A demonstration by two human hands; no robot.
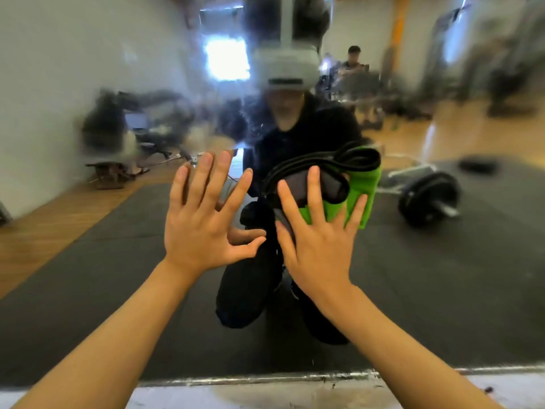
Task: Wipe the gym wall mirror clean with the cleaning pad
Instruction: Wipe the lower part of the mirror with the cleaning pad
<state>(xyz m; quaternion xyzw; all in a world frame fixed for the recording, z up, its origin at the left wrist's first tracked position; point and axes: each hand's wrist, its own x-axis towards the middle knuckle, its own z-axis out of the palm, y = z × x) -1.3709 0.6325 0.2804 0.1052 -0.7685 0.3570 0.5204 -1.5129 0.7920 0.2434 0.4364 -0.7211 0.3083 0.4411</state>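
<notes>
The wall mirror (442,290) fills the view, its upper half smeared and hazy. A green cleaning pad (361,184) with a grey centre and black straps lies flat against the glass. My right hand (318,243) presses on the pad with straight, spread fingers. Just left of it, my left hand (203,219) lies with spread fingers flat on the bare glass, its thumb pointing toward the right hand. My own reflection crouches behind both hands.
The mirror's metal bottom edge (265,379) runs above a pale ledge. Reflected in the glass are black floor mats, a barbell (427,199) at the right, wooden flooring, gym equipment and a seated person (354,62) far behind.
</notes>
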